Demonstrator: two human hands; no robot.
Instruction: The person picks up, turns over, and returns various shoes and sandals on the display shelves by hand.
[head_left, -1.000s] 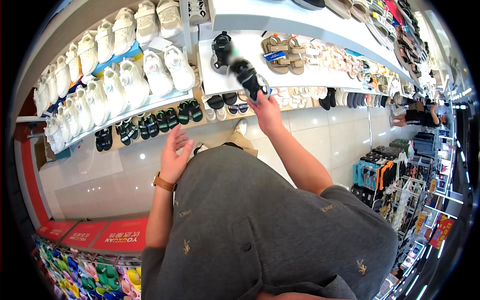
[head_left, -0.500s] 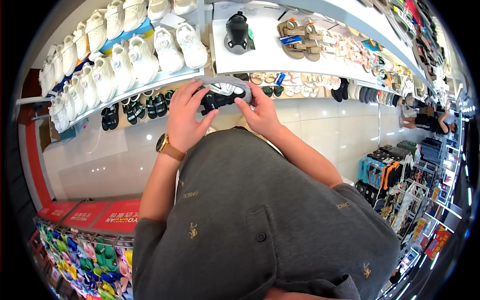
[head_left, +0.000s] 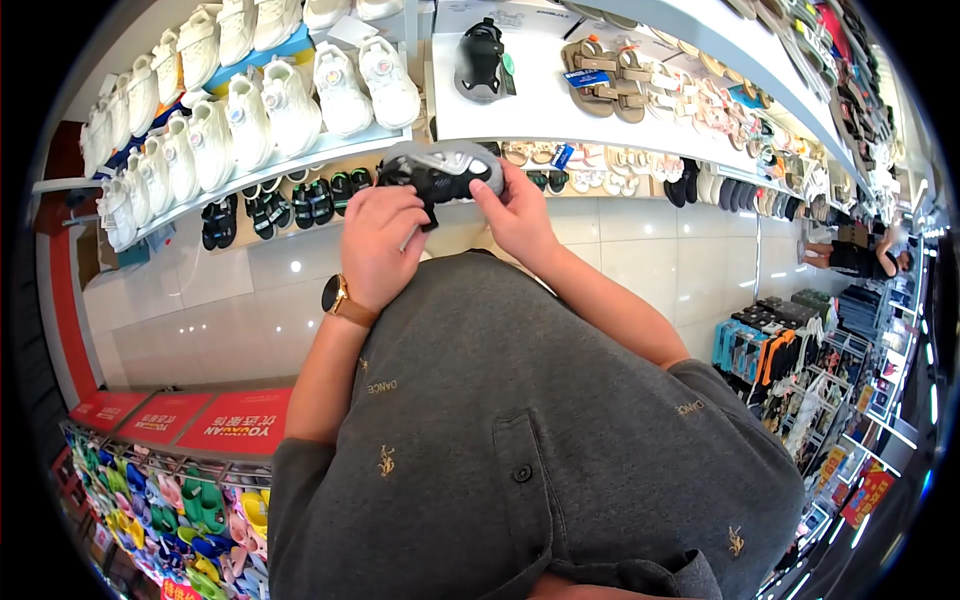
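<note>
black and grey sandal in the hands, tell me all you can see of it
The sandal has a grey sole, a black upper with pale grey trim and a dark strap hanging down. It looks like rubber and fabric. It lies on its side in midair, the left hand at one end, the right gripping the other.

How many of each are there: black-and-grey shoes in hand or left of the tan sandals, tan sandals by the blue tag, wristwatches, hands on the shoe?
Black-and-grey shoes (held shoe, shelf shoe): 2
Tan sandals: 2
Wristwatch: 1
Hands (left hand, right hand): 2
Total: 7
</note>
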